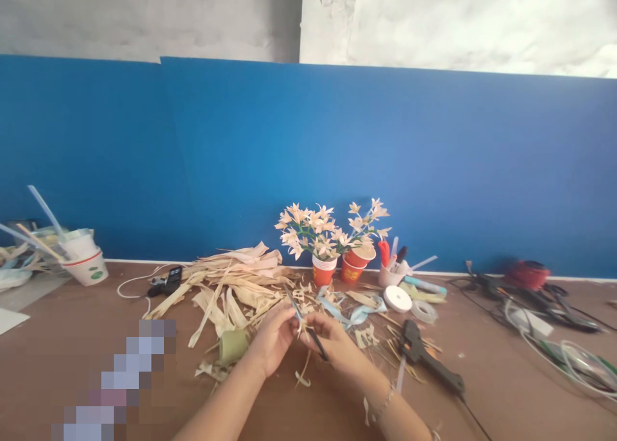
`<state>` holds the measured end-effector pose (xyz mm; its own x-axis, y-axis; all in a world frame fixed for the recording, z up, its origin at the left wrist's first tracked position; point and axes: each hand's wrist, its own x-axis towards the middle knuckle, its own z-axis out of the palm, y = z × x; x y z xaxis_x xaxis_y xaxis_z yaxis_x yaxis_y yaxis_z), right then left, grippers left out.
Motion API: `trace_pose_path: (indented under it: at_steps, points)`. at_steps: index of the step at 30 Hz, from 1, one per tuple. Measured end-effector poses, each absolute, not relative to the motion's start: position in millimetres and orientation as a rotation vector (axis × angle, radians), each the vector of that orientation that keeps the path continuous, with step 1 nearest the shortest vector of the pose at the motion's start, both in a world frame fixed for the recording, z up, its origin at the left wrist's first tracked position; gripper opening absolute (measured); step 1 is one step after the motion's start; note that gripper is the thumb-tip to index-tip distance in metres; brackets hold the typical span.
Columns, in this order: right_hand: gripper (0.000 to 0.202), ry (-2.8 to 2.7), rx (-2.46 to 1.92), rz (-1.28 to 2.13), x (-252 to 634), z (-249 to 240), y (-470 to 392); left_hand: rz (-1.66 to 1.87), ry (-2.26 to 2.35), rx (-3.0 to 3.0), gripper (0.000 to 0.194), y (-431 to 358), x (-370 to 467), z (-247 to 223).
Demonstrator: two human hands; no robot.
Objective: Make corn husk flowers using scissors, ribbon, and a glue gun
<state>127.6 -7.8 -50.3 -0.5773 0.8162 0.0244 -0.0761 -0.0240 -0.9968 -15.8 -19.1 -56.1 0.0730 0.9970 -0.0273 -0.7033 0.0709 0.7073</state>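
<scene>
Above our brown tabletop (274, 412), blue partition (231, 152) beyond, our left hand (274, 339) pinches a pale papery husk piece (303, 326); our right hand (337, 346) clasps slim scissors (317, 344).

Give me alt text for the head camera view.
A person's right hand holds scissors close to the left hand, a pale piece between them. Beyond, on a brown table, are dried husks and pale flowers in red paper cups, with a glue gun at right.

"what's the right hand (335, 343) covering?"
"part of a dark-handled tool (318, 346); the pale scrap (303, 326) beside it is too small to make out."
"and the edges?"
"bottom one cuts off both forearms (226, 393) and a black cord (476, 419)."
</scene>
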Motion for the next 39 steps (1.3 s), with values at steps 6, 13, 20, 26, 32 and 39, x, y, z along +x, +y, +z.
trace_pose_path:
  at_steps: [6,13,20,26,32,39]
  points:
    - [0.032,-1.58,-0.803,1.667,128,-54,-7,1.389,0.608,0.605,0.008,-19,-16,-56]
    - [0.031,-1.578,-0.763,1.671,128,-52,-8,1.376,0.625,0.588,0.008,-19,-17,-57]
    - [0.033,-1.589,-0.794,1.683,128,-54,-7,1.38,0.629,0.555,0.008,-20,-17,-55]
    - [0.034,-1.617,-0.786,1.646,131,-57,-5,1.355,0.628,0.534,0.008,-21,-17,-56]
    - [0.037,-1.577,-0.806,1.689,136,-49,-2,1.341,0.721,0.534,0.014,-22,-18,-52]
    - [0.035,-1.863,-1.392,1.302,172,-26,11,1.527,0.867,0.629,0.029,-13,-26,-50]
